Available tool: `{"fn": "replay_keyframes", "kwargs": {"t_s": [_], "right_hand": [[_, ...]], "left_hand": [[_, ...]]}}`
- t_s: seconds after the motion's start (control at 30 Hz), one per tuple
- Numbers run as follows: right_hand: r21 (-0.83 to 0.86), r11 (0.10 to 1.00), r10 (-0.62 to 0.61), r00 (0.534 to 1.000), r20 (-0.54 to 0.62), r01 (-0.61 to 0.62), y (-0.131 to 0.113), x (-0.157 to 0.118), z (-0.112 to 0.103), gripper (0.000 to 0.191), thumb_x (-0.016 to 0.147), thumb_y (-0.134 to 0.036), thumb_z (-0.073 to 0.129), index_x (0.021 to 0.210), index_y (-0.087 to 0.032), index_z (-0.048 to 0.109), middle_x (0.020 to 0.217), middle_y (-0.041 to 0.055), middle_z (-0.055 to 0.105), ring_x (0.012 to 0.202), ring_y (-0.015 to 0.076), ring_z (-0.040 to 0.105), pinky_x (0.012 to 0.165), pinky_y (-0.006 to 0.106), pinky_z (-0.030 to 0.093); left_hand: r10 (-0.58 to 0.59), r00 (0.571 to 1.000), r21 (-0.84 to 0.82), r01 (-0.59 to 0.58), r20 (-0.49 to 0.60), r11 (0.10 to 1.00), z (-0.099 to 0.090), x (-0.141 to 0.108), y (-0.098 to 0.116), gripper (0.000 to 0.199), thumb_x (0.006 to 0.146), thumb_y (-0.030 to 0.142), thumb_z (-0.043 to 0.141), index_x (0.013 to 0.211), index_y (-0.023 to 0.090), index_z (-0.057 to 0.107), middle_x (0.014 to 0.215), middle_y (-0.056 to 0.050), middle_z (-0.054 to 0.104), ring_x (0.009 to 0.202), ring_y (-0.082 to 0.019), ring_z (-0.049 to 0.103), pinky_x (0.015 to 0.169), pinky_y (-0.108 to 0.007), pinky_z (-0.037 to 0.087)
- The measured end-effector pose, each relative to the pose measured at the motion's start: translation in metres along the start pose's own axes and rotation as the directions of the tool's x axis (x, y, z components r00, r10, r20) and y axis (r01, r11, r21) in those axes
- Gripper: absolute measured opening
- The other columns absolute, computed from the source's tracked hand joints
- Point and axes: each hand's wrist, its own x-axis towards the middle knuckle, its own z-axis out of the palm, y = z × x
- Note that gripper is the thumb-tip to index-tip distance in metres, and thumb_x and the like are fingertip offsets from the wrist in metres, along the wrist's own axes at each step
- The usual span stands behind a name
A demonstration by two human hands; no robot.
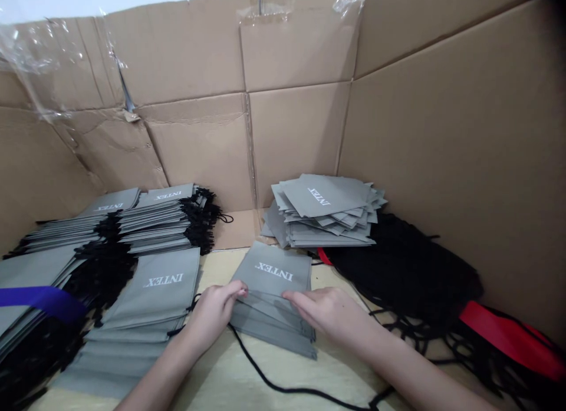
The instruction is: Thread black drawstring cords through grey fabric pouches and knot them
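A grey fabric pouch (272,275) marked INTEX lies in front of me, on top of a few more grey pouches (283,331) fanned out beneath it. My left hand (216,311) pinches its near edge at the left corner between thumb and fingers. At the right part of the same edge, my right hand (325,311) is closed in a similar pinch. A black cord (274,387) runs from beside my left hand along the table toward the lower right; whether its end is in my fingers is hidden.
Pouches with black cords stand in stacks (154,222) at the left, with overlapping pouches (154,293) nearer. A purple band (42,299) crosses one stack. At back right sits a pile of pouches (329,207), beside a black cord bundle (402,269) with red bands (508,337). Cardboard walls (296,128) surround the table.
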Motion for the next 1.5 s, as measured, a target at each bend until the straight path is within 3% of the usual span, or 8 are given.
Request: {"fn": "replay_keyframes", "kwargs": {"t_s": [0.17,0.33,0.47,0.63,1.07,1.3,1.5], "right_hand": [[-0.025,0.997,-0.079,0.997,0.01,0.079,0.003,-0.003,-0.002,0.045,0.082,-0.001,0.043,0.121,-0.021,0.05,0.064,-0.0023,0.062,0.053,0.0128,0.057,0.05,0.023,0.035],[-0.041,0.994,-0.096,0.991,0.093,0.101,0.003,-0.002,-0.005,0.053,0.077,0.003,0.045,0.124,-0.021,0.048,0.067,-0.0024,0.064,0.052,0.0134,0.057,0.048,0.025,0.033],[-0.051,0.995,-0.075,0.985,0.156,0.084,0.001,-0.002,-0.008,0.053,0.077,0.003,0.046,0.123,-0.023,0.049,0.068,-0.0026,0.065,0.051,0.0135,0.057,0.047,0.026,0.029],[-0.063,0.991,-0.109,0.983,0.146,0.119,0.001,-0.004,-0.009,0.048,0.08,0.001,0.046,0.121,-0.023,0.05,0.063,-0.0038,0.06,0.049,0.0123,0.053,0.047,0.027,0.025],[-0.09,0.985,-0.138,0.982,0.129,0.15,0.006,-0.003,-0.014,0.055,0.077,0.004,0.041,0.124,-0.023,0.052,0.059,-0.0036,0.056,0.045,0.0104,0.046,0.046,0.029,0.02],[-0.08,0.989,-0.102,0.974,0.202,0.121,0.003,-0.005,-0.017,0.061,0.074,0.005,0.045,0.127,-0.024,0.05,0.061,-0.0029,0.059,0.044,0.0112,0.047,0.045,0.029,0.015],[0.033,0.999,-0.031,0.982,0.184,0.026,0.002,-0.003,-0.01,0.058,0.075,0.002,0.044,0.126,-0.025,0.051,0.069,-0.0009,0.065,0.051,0.0128,0.055,0.046,0.026,0.023]], "left_hand": [[0.048,0.999,-0.097,-0.047,0.01,0.994,-0.003,0.003,-0.01,0.033,0.082,0.009,0.033,0.085,0.02,0.064,0.084,-0.001,0.069,0.081,-0.014,0.062,0.075,-0.019,0.042],[0.03,0.999,-0.032,-0.029,0.034,0.999,-0.007,0.001,-0.009,0.036,0.08,0.006,0.034,0.086,0.021,0.066,0.084,0.0,0.069,0.081,-0.014,0.062,0.075,-0.02,0.042],[-0.016,0.999,0.075,0.013,0.038,0.997,-0.009,-0.002,0.001,0.037,0.079,0.005,0.034,0.086,0.023,0.066,0.084,-0.001,0.07,0.082,-0.016,0.063,0.074,-0.022,0.042],[-0.028,0.998,0.189,0.017,0.056,0.982,-0.012,-0.003,0.006,0.04,0.077,0.002,0.034,0.087,0.023,0.066,0.078,-0.003,0.069,0.076,-0.017,0.064,0.07,-0.023,0.042],[-0.017,0.991,0.279,-0.021,0.134,0.96,-0.008,-0.003,0.006,0.037,0.077,0.002,0.033,0.084,0.023,0.063,0.076,-0.004,0.069,0.075,-0.018,0.065,0.066,-0.023,0.041],[-0.162,0.978,0.525,0.07,0.132,0.848,-0.001,-0.004,0.019,0.029,0.091,0.019,0.03,0.093,0.019,0.059,0.077,-0.012,0.071,0.075,-0.026,0.067,0.062,-0.029,0.042],[-0.239,0.968,0.532,0.163,0.077,0.831,-0.002,-0.003,0.024,0.029,0.094,0.024,0.028,0.092,0.019,0.057,0.079,-0.011,0.07,0.078,-0.024,0.066,0.064,-0.028,0.041]]}}
